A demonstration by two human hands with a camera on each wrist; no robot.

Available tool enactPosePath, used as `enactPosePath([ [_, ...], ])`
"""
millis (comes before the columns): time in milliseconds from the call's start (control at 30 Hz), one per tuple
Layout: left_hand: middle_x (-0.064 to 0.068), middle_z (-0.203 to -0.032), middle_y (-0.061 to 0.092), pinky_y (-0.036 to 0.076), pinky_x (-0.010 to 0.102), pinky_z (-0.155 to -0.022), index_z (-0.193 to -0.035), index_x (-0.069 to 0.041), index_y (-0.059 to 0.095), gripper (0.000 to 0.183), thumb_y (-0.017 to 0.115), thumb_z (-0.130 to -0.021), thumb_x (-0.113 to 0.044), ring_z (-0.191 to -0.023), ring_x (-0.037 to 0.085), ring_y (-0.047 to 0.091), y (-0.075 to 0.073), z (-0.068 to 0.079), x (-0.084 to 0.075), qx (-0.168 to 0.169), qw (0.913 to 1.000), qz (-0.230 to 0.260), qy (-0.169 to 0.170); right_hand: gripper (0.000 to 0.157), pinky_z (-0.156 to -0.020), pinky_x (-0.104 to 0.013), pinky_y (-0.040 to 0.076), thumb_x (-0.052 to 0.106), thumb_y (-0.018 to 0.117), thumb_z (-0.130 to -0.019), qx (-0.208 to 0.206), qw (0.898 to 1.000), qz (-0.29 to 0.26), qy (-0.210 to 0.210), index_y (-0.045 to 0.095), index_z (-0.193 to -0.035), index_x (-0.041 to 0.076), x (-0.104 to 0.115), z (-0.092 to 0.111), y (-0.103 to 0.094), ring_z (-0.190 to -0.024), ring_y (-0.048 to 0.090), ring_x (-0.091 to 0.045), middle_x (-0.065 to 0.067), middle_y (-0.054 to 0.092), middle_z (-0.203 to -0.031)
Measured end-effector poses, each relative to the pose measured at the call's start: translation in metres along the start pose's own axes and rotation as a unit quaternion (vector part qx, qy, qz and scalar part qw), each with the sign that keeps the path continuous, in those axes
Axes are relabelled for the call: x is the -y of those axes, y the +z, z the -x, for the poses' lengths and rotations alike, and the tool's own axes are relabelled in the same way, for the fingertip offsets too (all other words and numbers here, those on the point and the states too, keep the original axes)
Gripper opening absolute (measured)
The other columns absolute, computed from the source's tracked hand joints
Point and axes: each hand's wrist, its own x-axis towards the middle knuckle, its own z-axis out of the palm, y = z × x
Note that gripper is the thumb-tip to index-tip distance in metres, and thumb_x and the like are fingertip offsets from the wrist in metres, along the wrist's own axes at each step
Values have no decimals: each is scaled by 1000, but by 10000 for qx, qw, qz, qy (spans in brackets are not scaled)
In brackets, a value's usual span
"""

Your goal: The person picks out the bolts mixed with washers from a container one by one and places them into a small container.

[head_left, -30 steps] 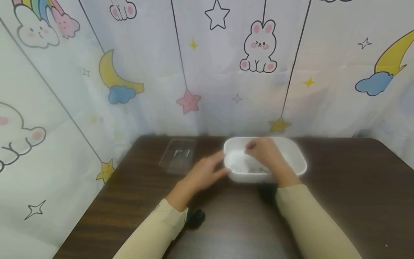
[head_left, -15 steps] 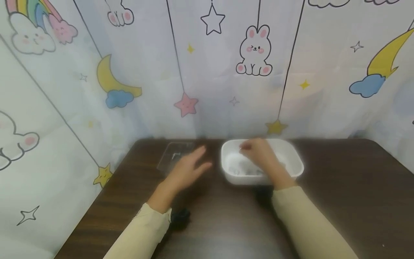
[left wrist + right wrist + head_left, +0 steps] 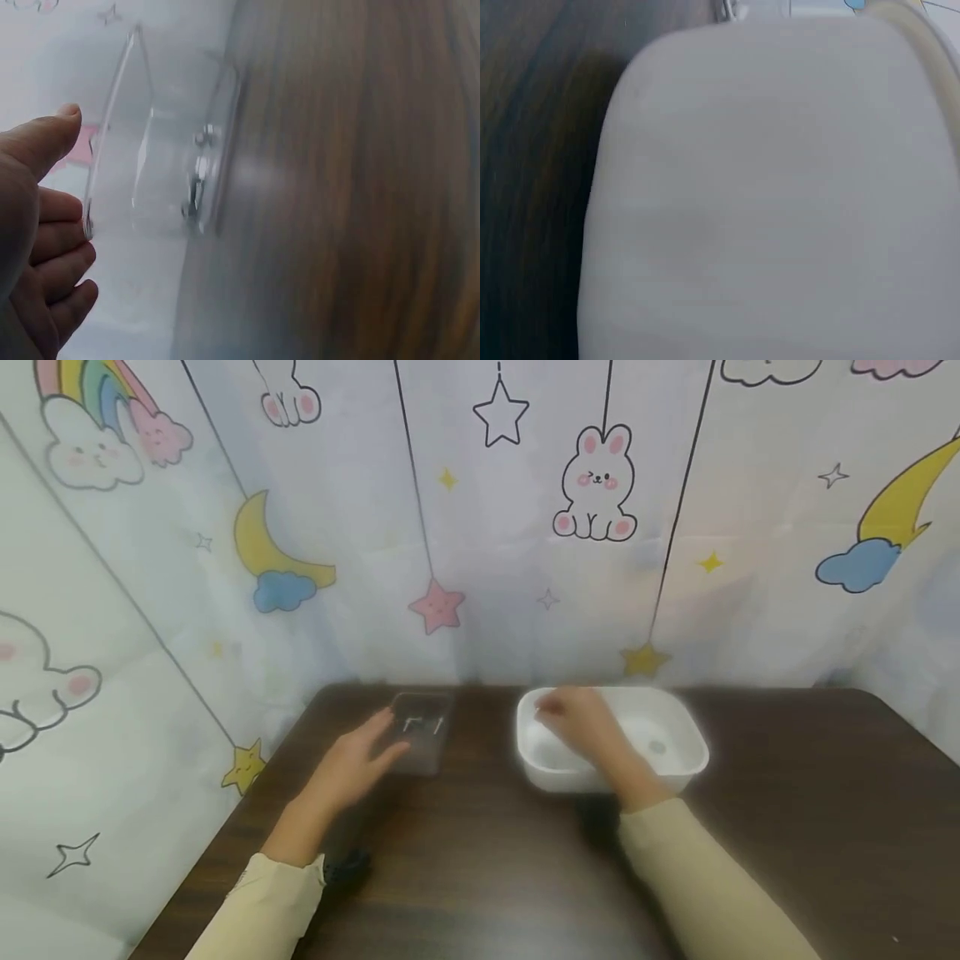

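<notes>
My left hand [image 3: 348, 768] is at the left side of a clear plastic box [image 3: 423, 752], thumb and fingers spread. In the left wrist view its fingertips are right at the rim of the box, and small shiny metal pieces [image 3: 196, 184] lie inside. My right hand [image 3: 581, 727] is over the left part of a white basin [image 3: 600, 781], fingers bent together. A small, pale, shiny piece [image 3: 537, 711] shows at its fingertips, too blurred to name. In the right wrist view the basin's outer wall [image 3: 765, 195] hides the right hand.
Both containers stand near the back edge of a dark wooden table [image 3: 480, 860], with a gap between them. A round grey spot [image 3: 657, 747] shows on the basin's floor. Behind the table hangs a white curtain [image 3: 510, 527] with cartoon prints.
My left hand has left the basin's left rim and moved left to the clear box. My right hand has shifted a little left over the basin, fingertips still together.
</notes>
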Motion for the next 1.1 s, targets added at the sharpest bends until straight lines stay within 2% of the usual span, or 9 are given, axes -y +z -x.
enactPosePath([
  [133, 16, -157, 35, 29, 55, -117, -151, -5, 37, 74, 52, -98, -54, -143, 37, 35, -3, 5, 22, 198, 9995, -47, -258, 14, -79, -42, 58, 9, 75, -83, -154, 9996, 37, -244, 77, -96, 6, 7, -3, 12, -83, 70, -27, -9, 76, -89],
  [267, 17, -156, 36, 29, 57, -116, -151, -5, 37, 73, 51, -98, -54, -143, 38, 35, -2, 6, 31, 378, 9988, 32, -300, 13, -81, -40, 59, 11, 76, -83, -63, 9995, -63, -294, 77, -95, 8, 21, -9, 24, -86, 71, -25, -8, 76, -93],
  [500, 16, -155, 39, 31, 56, -116, -150, -5, 39, 72, 55, -97, -51, -141, 37, 38, 1, 5, 34, 269, 9994, 182, -156, 16, -84, -37, 59, 14, 76, -85, 116, 9976, -219, -644, 76, -99, 9, 61, -22, 51, -89, 71, -23, -7, 76, -97],
  [733, 16, -152, 44, 33, 53, -115, -149, -6, 42, 71, 56, -96, -52, -139, 35, 43, 6, 6, 36, 231, 9994, 224, -144, 17, -81, -32, 58, 5, 71, -86, 412, 9917, -399, -1153, 75, -102, 7, 92, -27, 89, -87, 69, -21, -7, 73, -94],
  [933, 15, -149, 47, 37, 52, -114, -147, -7, 45, 66, 60, -95, -46, -136, 34, 47, 6, 6, 37, 101, 9999, 18, 15, 19, -79, -31, 59, 6, 66, -91, 607, 9901, -701, -1050, 74, -108, 8, 111, -31, 107, -86, 68, -20, -7, 72, -95],
  [1100, 16, -149, 47, 37, 51, -114, -146, -8, 46, 63, 60, -96, -43, -135, 34, 48, 2, 5, 36, 57, 9999, -121, 62, 25, -83, -34, 58, 8, 64, -93, 982, 9884, -627, -974, 70, -118, 9, 117, -34, 114, -90, 66, -21, -7, 70, -101],
])
